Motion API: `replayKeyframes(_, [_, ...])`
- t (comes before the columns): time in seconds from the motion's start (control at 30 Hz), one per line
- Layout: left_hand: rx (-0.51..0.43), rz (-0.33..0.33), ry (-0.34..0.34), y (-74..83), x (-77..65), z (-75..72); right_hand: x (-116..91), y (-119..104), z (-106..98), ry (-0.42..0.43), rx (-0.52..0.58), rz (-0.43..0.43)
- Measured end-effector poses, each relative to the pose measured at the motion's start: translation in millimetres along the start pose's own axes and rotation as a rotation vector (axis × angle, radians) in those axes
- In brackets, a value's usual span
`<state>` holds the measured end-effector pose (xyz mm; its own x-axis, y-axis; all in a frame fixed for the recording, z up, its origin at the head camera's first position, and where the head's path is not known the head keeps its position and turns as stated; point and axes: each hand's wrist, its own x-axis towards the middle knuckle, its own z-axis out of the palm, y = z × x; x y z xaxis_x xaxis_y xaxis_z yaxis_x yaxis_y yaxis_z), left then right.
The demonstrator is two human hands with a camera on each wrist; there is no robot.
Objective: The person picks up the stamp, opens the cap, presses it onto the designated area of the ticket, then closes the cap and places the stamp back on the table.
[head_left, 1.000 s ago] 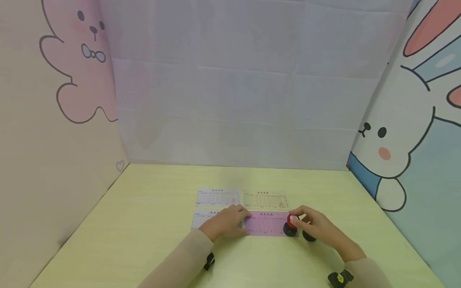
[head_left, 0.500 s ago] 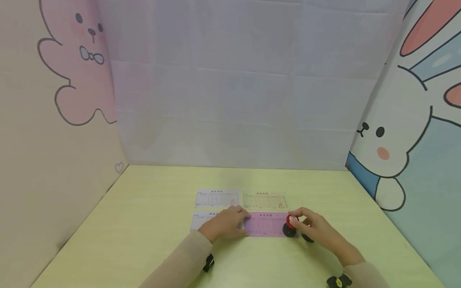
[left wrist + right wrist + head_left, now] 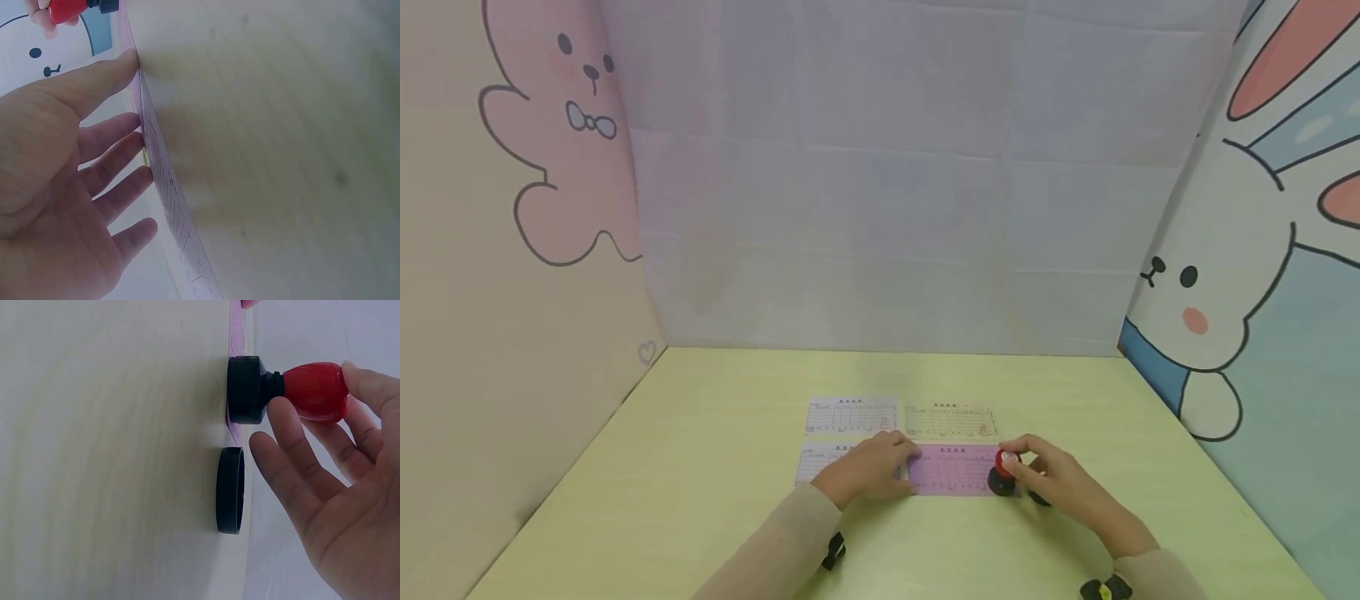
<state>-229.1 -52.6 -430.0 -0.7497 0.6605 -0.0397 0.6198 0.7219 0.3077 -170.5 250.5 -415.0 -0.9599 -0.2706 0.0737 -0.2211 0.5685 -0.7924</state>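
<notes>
My right hand [image 3: 1060, 479] holds a self-inking stamp [image 3: 315, 394] by its red knob, with thumb and fingers about it. The stamp's round black base stands upright on the right end of a pink printed form [image 3: 951, 473]. Just right of the form, partly hidden under the hand, lies a black round cap [image 3: 230, 490]. My left hand [image 3: 867, 468] rests with extended fingers over the pink form's left edge and the right part of a white form [image 3: 815, 460]. The left wrist view shows its thumb [image 3: 109, 78] and fingertips touching down along the papers.
Behind these lie another white form [image 3: 842, 414] and a pale yellow form [image 3: 951, 421], each with a red mark at lower right. The light wood table [image 3: 715, 467] has a white sheet [image 3: 880, 183] hung behind it and cartoon-printed side walls.
Both hands and the stamp hold nearly the same place on the forms. The whole head view has shifted slightly downward.
</notes>
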Motion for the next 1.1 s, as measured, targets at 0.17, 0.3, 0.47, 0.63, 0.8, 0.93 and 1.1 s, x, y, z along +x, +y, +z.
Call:
replayKeyframes(0.17, [-0.002,0.005,0.013,0.0,-0.3,-0.8,0.5,0.7,-1.0,-0.003,0.011,0.001])
replayKeyframes(0.3, [-0.005,0.001,0.012,0.0,-0.6,-1.4,1.0,0.4,-0.7,-0.005,0.024,0.006])
replayKeyframes(0.47, [-0.009,0.002,0.007,0.3,-1.0,-1.0,0.3,0.1,-0.5,-0.012,-0.001,0.007])
replayKeyframes(0.63, [0.0,0.007,0.009,-0.5,-1.9,0.0,1.5,-0.5,-0.3,-0.01,-0.088,-0.036])
replayKeyframes(0.8, [0.013,0.009,0.01,-1.4,-2.1,0.1,2.2,-4.0,-1.5,0.005,-0.125,-0.06])
replayKeyframes(0.93, [0.002,0.014,0.011,-0.3,-1.7,-0.1,2.0,-5.9,-4.9,-0.005,-0.144,-0.049])
replayKeyframes(1.1, [-0.002,0.007,0.008,0.1,-1.1,0.1,2.9,-4.2,-7.7,-0.029,-0.138,-0.04])
